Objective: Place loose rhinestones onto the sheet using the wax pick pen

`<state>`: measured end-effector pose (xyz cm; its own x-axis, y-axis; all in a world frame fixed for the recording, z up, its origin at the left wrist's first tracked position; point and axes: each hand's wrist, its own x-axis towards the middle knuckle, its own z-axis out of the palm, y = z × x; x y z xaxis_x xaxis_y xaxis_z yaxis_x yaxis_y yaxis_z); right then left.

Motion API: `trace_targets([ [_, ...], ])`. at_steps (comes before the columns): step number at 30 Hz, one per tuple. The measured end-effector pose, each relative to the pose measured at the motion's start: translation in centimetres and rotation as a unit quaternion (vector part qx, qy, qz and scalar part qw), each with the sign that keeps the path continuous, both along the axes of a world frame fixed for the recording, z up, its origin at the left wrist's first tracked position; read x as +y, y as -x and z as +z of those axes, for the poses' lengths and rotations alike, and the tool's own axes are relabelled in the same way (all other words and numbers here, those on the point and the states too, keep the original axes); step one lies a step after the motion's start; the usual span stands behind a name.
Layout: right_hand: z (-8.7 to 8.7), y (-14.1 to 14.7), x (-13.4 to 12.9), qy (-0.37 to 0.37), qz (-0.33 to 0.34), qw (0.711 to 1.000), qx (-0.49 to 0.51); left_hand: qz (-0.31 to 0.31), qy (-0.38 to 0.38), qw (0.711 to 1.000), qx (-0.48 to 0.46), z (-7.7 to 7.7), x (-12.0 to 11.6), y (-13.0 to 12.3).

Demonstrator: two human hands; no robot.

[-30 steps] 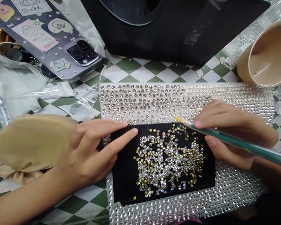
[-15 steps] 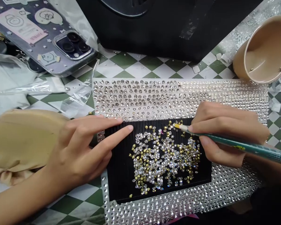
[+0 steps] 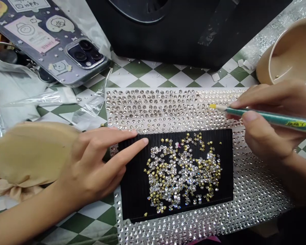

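My right hand (image 3: pixel 272 119) is closed around a green pencil-like picker (image 3: pixel 267 116) with a yellow tip. The tip hovers above or touches the white sheet (image 3: pixel 148 127) set with rows of rhinestones; I cannot tell which. My left hand (image 3: pixel 97 160) lies with fingers stretched out, its index and middle fingertips at the upper left of a black ridged tray (image 3: pixel 134 190). Loose rhinestones (image 3: pixel 183 170), clear on one face and gold on the pointed back, are heaped on the tray. The tray rests on the studded sheet.
A phone in a stickered case (image 3: pixel 48 37) lies at upper left, near clear plastic bags (image 3: pixel 88 105). A beige cloth pouch (image 3: pixel 33 153) is beside my left hand. A large black box (image 3: pixel 181 34) stands behind, with a beige cup (image 3: pixel 283 51) at right. Green-and-white checks cover the table (image 3: pixel 153 78).
My right hand has lifted the picker off the tray's upper edge and moved right and away, over the studded sheet. My left hand stays at the tray. The view has shifted slightly.
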<state>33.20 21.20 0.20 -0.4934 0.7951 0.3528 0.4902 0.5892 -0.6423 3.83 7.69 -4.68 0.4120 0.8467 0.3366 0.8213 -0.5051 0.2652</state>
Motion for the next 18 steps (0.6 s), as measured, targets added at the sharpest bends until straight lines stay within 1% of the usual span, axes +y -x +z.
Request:
trace_targets([
  [2, -0.3, 0.0, 0.5, -0.036, -0.023, 0.999, 0.026, 0.003, 0.008, 1.0, 0.002, 0.1, 0.0, 0.0],
  [5, -0.7, 0.1, 1.1, -0.084, -0.01, 0.996, 0.029, -0.003, 0.006, 1.0, 0.005, 0.1, -0.1, 0.1],
  [9, -1.2, 0.1, 1.4, -0.076, 0.009, 0.997, 0.018, -0.008, 0.004, 1.0, 0.0, 0.1, -0.1, 0.1],
  [12, -1.4, 0.2, 1.4, -0.092, 0.028, 0.995, 0.018, -0.006, 0.008, 1.0, 0.001, 0.2, 0.0, 0.0],
  [15, -1.5, 0.3, 1.6, -0.1, 0.031, 0.994, 0.008, 0.001, 0.006, 1.0, -0.002, 0.3, 0.1, -0.1],
  [18, -1.4, 0.4, 1.6, -0.099, 0.031, 0.995, -0.001, -0.006, 0.002, 1.0, -0.001, 0.3, 0.2, 0.0],
])
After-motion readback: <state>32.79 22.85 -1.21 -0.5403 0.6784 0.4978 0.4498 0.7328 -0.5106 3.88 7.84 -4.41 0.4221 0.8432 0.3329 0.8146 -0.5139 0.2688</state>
